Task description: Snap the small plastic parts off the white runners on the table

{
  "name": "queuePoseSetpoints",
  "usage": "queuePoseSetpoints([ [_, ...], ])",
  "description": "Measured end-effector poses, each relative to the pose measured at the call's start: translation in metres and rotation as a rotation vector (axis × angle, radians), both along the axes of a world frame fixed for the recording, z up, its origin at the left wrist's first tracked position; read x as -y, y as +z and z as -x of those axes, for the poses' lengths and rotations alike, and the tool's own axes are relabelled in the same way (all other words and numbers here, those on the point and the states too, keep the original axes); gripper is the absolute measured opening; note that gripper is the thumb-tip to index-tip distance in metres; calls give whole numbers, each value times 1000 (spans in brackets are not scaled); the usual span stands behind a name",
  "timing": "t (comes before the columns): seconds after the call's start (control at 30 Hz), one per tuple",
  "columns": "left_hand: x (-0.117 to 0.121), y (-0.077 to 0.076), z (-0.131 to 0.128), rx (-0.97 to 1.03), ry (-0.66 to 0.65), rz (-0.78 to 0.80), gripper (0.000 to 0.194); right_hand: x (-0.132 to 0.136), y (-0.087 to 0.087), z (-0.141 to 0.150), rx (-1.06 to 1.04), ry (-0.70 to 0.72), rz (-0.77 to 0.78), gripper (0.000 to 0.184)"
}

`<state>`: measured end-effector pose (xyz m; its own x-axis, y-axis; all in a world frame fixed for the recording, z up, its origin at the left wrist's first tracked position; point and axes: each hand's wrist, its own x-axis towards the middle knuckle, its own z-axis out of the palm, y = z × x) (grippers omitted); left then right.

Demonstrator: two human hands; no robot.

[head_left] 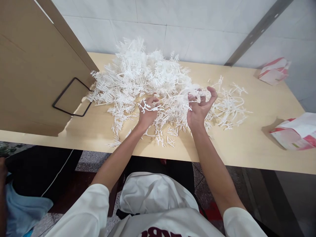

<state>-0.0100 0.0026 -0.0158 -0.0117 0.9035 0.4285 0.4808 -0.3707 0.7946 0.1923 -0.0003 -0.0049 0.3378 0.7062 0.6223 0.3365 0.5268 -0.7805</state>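
A large heap of white branched plastic pieces (148, 72), thin and twig-like, is piled on the table. My left hand (148, 113) is closed at the front of the heap, with a forked white branched piece (145, 106) lying across its fingers. At the heap's right side my right hand (199, 110) has its thumb side curled in among white strands, while its outer fingers are raised and bent. White strands partly hide those fingertips. Just right of this hand lies a looser cluster of branched pieces (229, 108). Small loose bits (170, 141) are scattered near the table's front edge.
A tall cardboard panel (29, 65) stands at the left, with a black wire frame (65, 93) against it. Two red-and-white paper packets (275, 70) sit at the right of the pale table (247, 141). A tiled wall (197, 39) rises behind. Another person's blue clothing (22, 204) shows at lower left.
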Motion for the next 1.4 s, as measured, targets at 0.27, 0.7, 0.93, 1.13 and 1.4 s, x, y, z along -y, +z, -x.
queuePoseSetpoints([
  [0.27,4,11,4,-79,21,-173,39,11,11,13,-8,25,84,50],
  [0.7,17,22,-11,-7,127,-268,39,25,12,31,77,316,237,49],
  [0.93,12,24,-5,565,-216,168,48,23,11,29,3,208,58,25],
  [1.13,19,30,-12,578,-455,328,41,23,12,26,115,184,47,18],
  [1.4,13,22,-9,519,-320,185,29,23,7,26,231,237,58,17],
])
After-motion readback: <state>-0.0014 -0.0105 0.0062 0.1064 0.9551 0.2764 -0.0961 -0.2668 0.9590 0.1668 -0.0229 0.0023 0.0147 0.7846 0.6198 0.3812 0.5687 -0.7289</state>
